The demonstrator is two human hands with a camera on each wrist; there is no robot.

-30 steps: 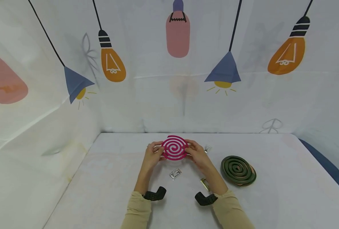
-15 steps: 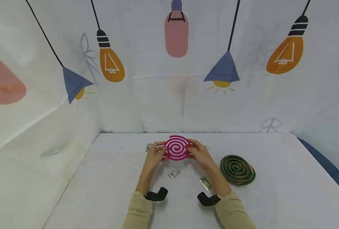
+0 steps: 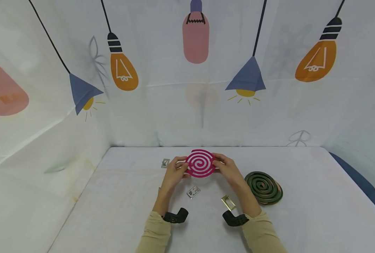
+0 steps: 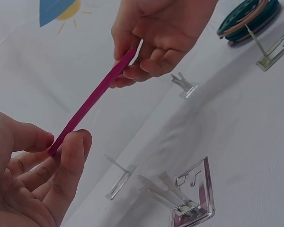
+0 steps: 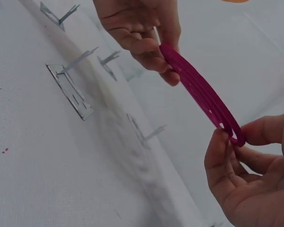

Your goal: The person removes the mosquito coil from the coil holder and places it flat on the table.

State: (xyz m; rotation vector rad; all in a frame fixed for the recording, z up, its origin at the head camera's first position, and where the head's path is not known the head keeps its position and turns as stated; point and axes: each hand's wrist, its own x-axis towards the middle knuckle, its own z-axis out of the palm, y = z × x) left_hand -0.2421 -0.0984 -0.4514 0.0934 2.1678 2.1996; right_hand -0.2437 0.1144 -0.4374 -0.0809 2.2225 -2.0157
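A pink mosquito coil (image 3: 200, 163) is held up above the table, its spiral face toward the head camera. My left hand (image 3: 173, 172) pinches its left edge between thumb and fingers. At the opposite edge, my right hand (image 3: 230, 172) grips it the same way. Both wrist views show the coil (image 4: 92, 101) edge-on, looking like a thin bar from the left and slightly bowed from the right. Beneath the hands lies a silver metal coil stand (image 3: 193, 192) with upright prongs. A gold-coloured stand (image 3: 225, 199) lies near my right wrist.
Dark green coils (image 3: 263, 188) lie stacked to the right of my right forearm. Another small metal stand (image 3: 165, 163) is behind my left hand, toward the table's back. A printed white cloth wall (image 3: 174, 116) rises behind the white table (image 3: 117, 203).
Both hands have shifted a little to the right together with the pink coil. The stand behind the left hand and the gold-coloured one have come into fuller view.
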